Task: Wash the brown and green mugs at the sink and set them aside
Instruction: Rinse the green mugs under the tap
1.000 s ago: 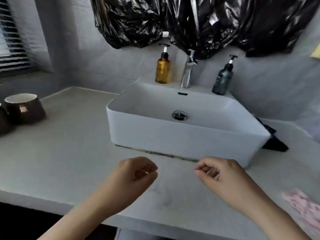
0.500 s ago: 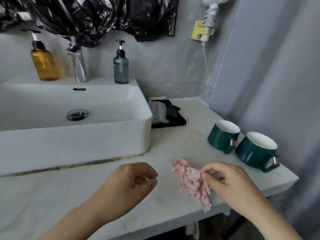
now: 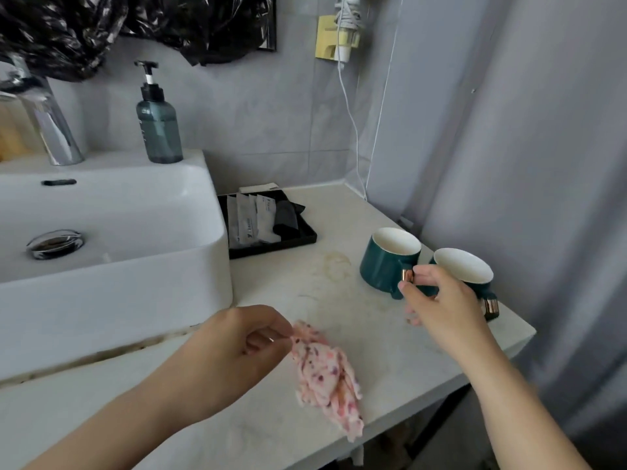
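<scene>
Right end of the counter point(image 3: 339, 300), beside the sink point(image 3: 203, 266). The left hand point(image 3: 237, 340) pinches one corner of a pink flowered cloth point(image 3: 325, 371) between thumb and fingertips; the rest of the cloth lies crumpled on the counter. The right hand point(image 3: 441, 307) reaches across to the nearer green mug point(image 3: 383, 262), its thumb and forefinger closed on the handle beside its gold band, the other fingers curled below. That mug stands upright on the counter, mouth up, just beside a second green mug point(image 3: 464, 269) partly hidden by the hand. No brown mug appears in this view.

Handling, as a judgement: the mugs look like glazed ceramic, so rigid, fairly heavy for their size, breakable against the hard sink wall, and slick once wet and soapy. The handle is the sound place to hold; a two-finger pinch may let the body swing, so hooking a finger through the loop seems safer for the carry. The cloth is light and limp and can be taken anywhere.
</scene>
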Motion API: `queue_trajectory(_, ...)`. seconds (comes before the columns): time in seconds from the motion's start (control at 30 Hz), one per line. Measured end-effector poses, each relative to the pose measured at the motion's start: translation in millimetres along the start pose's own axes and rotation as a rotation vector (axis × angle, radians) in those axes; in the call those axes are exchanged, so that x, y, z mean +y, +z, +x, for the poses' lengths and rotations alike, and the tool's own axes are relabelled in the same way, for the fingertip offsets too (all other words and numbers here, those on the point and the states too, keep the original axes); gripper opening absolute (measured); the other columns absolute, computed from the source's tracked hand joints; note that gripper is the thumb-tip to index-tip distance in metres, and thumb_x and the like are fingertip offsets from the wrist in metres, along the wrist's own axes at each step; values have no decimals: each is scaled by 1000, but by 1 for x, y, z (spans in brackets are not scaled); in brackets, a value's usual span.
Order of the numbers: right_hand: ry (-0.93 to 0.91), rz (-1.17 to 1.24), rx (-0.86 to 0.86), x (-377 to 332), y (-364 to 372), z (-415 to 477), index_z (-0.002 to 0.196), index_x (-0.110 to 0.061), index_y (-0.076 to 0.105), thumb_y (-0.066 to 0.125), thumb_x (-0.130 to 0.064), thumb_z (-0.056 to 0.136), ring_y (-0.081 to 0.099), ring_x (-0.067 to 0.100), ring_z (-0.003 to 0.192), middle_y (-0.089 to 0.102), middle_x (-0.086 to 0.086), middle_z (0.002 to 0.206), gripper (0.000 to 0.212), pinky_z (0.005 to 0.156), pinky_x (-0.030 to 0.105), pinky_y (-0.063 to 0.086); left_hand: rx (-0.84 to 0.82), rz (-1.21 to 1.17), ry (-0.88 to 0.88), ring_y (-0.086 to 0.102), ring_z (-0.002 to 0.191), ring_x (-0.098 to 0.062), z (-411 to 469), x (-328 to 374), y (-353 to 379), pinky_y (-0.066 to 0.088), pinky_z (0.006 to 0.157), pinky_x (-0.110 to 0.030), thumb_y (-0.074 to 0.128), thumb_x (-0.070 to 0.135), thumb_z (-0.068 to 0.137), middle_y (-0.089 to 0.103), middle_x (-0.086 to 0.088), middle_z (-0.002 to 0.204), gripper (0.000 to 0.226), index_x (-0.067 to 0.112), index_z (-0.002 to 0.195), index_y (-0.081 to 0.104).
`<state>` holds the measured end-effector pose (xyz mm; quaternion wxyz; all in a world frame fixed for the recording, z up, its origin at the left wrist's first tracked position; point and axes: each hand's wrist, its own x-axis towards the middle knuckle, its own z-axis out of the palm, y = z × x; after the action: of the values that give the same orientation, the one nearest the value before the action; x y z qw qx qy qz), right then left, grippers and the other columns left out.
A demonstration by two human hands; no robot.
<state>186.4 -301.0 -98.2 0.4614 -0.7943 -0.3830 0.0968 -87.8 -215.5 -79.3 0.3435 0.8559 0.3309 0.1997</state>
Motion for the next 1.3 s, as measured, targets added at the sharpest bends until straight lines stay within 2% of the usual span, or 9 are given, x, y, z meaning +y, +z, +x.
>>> queue_trajectory(0.17, 75, -4, -18, -2, 17, 14, 87, -9, 58, 63, -32, 90, 71, 22, 68, 65, 0, 81, 24, 74, 51, 57, 3, -4, 1, 66, 86, 5, 6, -4, -2, 47, 72, -9, 65, 29, 92, 69, 28, 86, 8, 34, 91, 71)
queue_trajectory(0.3, 149, 161, -6, -2, 25, 24, 91, 6, 55, 55, -26, 98, 70, 16, 56, 64, 20, 94, 32, 67, 44, 60, -6, -11, -4, 66, 86, 4, 4, -6, -3, 49, 73, -11, 65, 29, 91, 69, 28, 86, 7, 33, 91, 71)
queue_trajectory(0.4, 228, 277, -21, -5, 29, 26, 95, -1, 56, 49, -20, 101, 59, 5, 46, 63, 12, 92, 22, 44, 18, 45, -2, -11, -10, 66, 85, 3, 2, -7, -7, 49, 72, -10, 65, 29, 91, 70, 27, 86, 7, 33, 89, 71)
queue_trajectory(0.57, 299, 393, 15, -12, 33, 21, 85, -11, 54, 46, -28, 102, 49, 12, 57, 55, 4, 81, 25, 53, 22, 37, 13, -3, -26, 66, 85, 5, -1, -8, -18, 48, 72, -8, 65, 29, 91, 70, 28, 87, 8, 34, 89, 71)
queue_trajectory(0.73, 172, 445, -36, -48, 29, -4, 75, -11, 53, 47, -31, 101, 46, 14, 55, 55, 3, 73, 33, 55, 25, 38, 42, -54, -52, 68, 85, 1, -3, -3, -37, 53, 76, -17, 63, 37, 91, 72, 22, 87, 9, 33, 88, 72)
queue_trajectory(0.9, 64, 473, -229, -94, 28, -30, 63, -16, 53, 51, -33, 97, 42, 19, 58, 53, 5, 68, 38, 54, 27, 33, 135, -412, -198, 73, 82, -14, -7, 6, -68, 60, 84, -35, 58, 57, 71, 77, 3, 90, 50, 16, 94, 74)
queue_trajectory(1.03, -47, 435, -421, -128, 34, -51, 66, -13, 51, 54, -37, 93, 41, 17, 61, 50, 7, 74, 36, 54, 25, 33, 216, -477, -224, 74, 83, -18, -15, -1, -93, 61, 81, -36, 59, 64, 69, 75, 2, 97, 56, 22, 105, 69)
queue_trajectory(1.13, -144, 446, -527, -152, 42, -66, 67, -15, 51, 54, -51, 75, 42, 16, 60, 52, 7, 75, 37, 55, 26, 32, 172, -632, -259, 75, 86, -27, -24, -8, -111, 61, 78, -39, 66, 77, 67, 74, -3, 104, 65, 28, 110, 69)
queue_trajectory(1.3, -328, 493, -558, -183, 64, -77, 76, -11, 53, 52, -42, 81, 45, 9, 61, 54, -3, 72, 31, 54, 18, 35, 110, -872, -180, 71, 90, -34, -50, -22, -146, 60, 78, -45, 76, 57, 63, 66, -24, 117, 62, 21, 114, 73)
